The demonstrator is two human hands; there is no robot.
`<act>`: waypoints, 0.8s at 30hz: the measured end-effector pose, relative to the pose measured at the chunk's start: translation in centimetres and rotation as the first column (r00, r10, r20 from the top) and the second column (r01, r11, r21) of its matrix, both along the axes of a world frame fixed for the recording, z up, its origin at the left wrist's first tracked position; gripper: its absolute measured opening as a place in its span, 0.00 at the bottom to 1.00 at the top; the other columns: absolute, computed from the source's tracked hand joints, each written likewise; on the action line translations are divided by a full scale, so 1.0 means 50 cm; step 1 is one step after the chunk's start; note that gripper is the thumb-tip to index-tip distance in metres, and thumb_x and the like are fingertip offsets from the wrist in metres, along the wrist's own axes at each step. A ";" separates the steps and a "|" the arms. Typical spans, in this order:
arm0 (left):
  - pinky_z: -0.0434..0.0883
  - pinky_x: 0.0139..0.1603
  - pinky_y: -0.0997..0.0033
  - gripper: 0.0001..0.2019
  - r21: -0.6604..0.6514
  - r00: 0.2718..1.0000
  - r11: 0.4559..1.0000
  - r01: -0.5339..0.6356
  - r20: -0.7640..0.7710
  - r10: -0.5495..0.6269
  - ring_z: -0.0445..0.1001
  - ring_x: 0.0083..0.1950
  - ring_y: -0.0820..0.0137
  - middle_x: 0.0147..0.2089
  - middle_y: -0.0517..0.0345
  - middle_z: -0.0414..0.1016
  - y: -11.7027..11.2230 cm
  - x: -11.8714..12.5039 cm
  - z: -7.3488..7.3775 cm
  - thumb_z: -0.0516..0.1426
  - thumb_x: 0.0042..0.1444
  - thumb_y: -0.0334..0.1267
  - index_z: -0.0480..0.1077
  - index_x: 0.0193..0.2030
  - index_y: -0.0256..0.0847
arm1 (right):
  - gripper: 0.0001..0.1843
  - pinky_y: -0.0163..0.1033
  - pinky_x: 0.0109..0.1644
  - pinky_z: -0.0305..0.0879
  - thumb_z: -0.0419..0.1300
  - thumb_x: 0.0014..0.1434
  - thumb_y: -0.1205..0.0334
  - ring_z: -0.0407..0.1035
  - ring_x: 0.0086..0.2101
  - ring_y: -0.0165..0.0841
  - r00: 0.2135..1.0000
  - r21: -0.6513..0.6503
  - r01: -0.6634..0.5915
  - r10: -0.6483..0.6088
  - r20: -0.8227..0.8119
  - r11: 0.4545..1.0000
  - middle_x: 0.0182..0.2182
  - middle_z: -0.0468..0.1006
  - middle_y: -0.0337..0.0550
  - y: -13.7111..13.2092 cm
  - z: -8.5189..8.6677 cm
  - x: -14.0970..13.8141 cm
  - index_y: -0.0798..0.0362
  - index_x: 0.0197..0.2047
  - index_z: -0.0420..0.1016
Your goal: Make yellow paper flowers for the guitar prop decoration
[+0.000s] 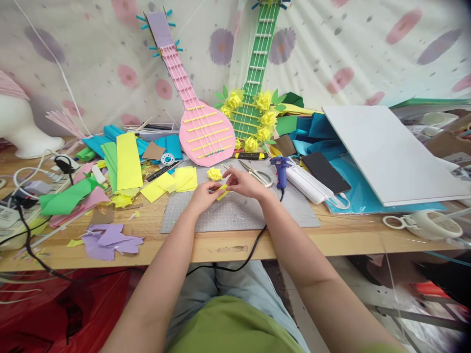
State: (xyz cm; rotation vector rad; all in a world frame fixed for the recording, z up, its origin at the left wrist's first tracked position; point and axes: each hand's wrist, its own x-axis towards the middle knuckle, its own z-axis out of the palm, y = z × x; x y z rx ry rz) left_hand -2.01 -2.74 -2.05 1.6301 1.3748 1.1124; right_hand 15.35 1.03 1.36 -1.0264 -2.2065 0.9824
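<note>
A little yellow paper piece (pixel 222 191) is hanging just over the grey mat (pixel 235 215) on the wooden surface (pixel 221 245). The left hand (pixel 204 193) and right hand (pixel 243 184) are both pinching it, with the fingers closed on its ends, likely to keep it steady. A yellow paper flower (pixel 214 173), scissors (pixel 257 174) and a blue glue gun (pixel 281 169) are lying near, easy to grab.
</note>
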 end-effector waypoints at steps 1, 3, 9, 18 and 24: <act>0.68 0.34 0.69 0.09 -0.001 0.998 1.000 -0.003 -0.058 0.003 0.72 0.32 0.69 0.33 0.54 0.77 -0.001 0.001 0.000 0.61 0.44 0.41 0.74 0.31 0.39 | 0.17 0.34 0.36 0.61 0.58 0.46 0.71 0.67 0.29 0.27 1.000 0.027 -0.007 0.006 0.026 1.000 0.28 0.72 0.35 -0.003 0.003 -0.001 0.52 0.41 0.64; 0.68 0.34 0.69 0.08 0.020 0.991 0.999 -0.027 -0.131 0.029 0.72 0.33 0.69 0.33 0.55 0.76 -0.003 0.004 -0.002 0.59 0.46 0.41 0.73 0.31 0.38 | 0.16 0.34 0.36 0.61 0.57 0.47 0.71 0.67 0.30 0.27 0.998 0.072 -0.007 0.003 0.065 0.997 0.29 0.73 0.36 -0.007 0.009 -0.001 0.52 0.42 0.64; 0.69 0.33 0.71 0.09 0.057 0.982 0.998 -0.001 -0.190 0.012 0.72 0.32 0.71 0.35 0.55 0.75 -0.009 0.014 -0.004 0.57 0.47 0.42 0.71 0.32 0.39 | 0.17 0.33 0.36 0.58 0.56 0.49 0.72 0.67 0.30 0.28 0.982 0.136 -0.029 0.003 0.187 0.990 0.30 0.74 0.37 -0.016 0.030 0.005 0.52 0.44 0.65; 0.63 0.29 0.72 0.06 -0.009 0.966 0.999 0.038 -0.255 -0.039 0.67 0.25 0.73 0.26 0.60 0.72 -0.007 0.005 -0.003 0.59 0.43 0.39 0.71 0.28 0.40 | 0.17 0.33 0.33 0.53 0.54 0.50 0.75 0.67 0.31 0.30 0.879 0.244 -0.190 0.054 0.473 0.951 0.31 0.77 0.39 -0.030 0.061 -0.026 0.52 0.44 0.68; 0.63 0.28 0.76 0.05 -0.054 0.924 0.976 -0.212 0.313 0.218 0.66 0.26 0.76 0.24 0.63 0.69 0.006 0.009 0.006 0.62 0.38 0.33 0.69 0.23 0.38 | 0.14 0.35 0.36 0.57 0.55 0.56 0.63 0.69 0.35 0.33 0.889 0.362 0.125 -0.266 0.372 0.924 0.36 0.77 0.43 -0.005 0.060 0.003 0.53 0.46 0.66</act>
